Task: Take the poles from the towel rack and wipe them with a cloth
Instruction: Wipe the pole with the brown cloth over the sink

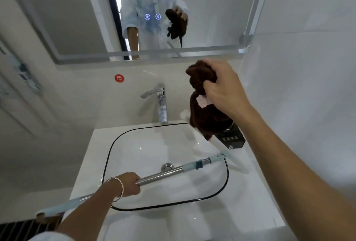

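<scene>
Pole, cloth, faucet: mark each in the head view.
pole [163,173]: head view, on the bare steel shaft over the basin.
cloth [204,117]: head view, on the hanging brown part below the right hand [221,88].
faucet [161,104]: head view, on the chrome upright body.

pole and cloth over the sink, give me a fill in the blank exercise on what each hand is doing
1. The left hand grips a metal ____ that lies across the sink.
2. The right hand holds a bunched cloth whose colour is dark ____.
3. The cloth hangs above the pole's far end and is not yet ____ it.
4. Behind the basin stands a chrome ____, below the mirror.

Missing words: pole; brown; touching; faucet
</scene>
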A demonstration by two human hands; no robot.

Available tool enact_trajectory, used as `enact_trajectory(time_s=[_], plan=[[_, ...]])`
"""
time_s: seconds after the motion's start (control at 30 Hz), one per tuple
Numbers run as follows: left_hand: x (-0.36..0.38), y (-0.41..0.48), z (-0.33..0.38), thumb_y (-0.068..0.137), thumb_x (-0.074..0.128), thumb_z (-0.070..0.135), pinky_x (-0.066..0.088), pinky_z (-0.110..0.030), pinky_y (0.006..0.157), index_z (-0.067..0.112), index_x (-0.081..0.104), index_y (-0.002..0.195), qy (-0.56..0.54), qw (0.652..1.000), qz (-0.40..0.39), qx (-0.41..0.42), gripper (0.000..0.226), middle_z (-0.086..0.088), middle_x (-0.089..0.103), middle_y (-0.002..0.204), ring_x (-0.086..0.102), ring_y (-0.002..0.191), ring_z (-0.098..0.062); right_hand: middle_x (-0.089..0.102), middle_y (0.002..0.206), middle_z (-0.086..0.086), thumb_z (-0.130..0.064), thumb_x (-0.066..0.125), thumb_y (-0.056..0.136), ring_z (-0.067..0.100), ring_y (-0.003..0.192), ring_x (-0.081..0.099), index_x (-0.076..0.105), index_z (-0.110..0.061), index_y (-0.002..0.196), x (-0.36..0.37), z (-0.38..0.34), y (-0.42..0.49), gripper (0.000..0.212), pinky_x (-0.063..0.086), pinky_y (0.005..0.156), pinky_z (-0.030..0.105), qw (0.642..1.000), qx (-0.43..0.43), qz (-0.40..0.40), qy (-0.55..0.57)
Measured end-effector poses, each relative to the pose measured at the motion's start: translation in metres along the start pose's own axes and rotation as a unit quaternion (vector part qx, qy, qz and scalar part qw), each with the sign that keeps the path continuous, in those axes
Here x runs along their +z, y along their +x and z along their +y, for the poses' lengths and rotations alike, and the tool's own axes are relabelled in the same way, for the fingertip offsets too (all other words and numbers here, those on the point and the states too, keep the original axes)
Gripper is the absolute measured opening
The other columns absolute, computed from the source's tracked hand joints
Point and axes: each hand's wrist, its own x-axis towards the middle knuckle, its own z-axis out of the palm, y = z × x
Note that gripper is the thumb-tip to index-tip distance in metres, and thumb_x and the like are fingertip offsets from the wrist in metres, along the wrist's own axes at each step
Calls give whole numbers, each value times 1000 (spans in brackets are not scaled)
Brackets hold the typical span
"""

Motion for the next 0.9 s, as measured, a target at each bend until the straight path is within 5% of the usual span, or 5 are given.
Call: enact_trajectory(time_s=[0.1,0.27,0.43,0.77,0.9], plan=[[9,-6,-11,81,50,22,31,-16,48,21,50,69,9,1000,0,-19,12,11,45,61,50,73,-16,67,101,4,-3,46,64,25,99,61,67,-21,99,41,27,-31,45,49,84,31,992,15,-115,-42],[20,-2,-11,77,51,25,35,-19,52,20,50,68,11,1000,-23,2,10,10,47,60,52,71,-16,45,140,5,-5,51,81,27,128,39,47,-17,138,125,55,-123,59,30,111,33,960,72,-251,-97],[31,2,-17,75,47,27,38,-22,64,21,49,68,33,998,-28,34,9,10,46,62,52,74,-17,38,147,-1,-11,50,86,23,135,30,40,-20,143,163,62,-172,58,22,116,35,933,15,-325,-156],[35,4,-44,82,51,30,35,-24,69,25,48,108,65,996,46,42,26,7,48,79,56,90,-23,50,130,0,3,49,77,17,120,42,48,-15,132,140,74,-134,58,33,106,29,977,170,-129,13],[37,7,-47,78,62,43,39,-26,72,28,56,94,62,996,25,51,23,8,56,83,56,91,-18,43,141,4,-1,54,85,21,131,37,41,-11,139,149,96,-162,55,29,112,32,973,188,-132,-32]])
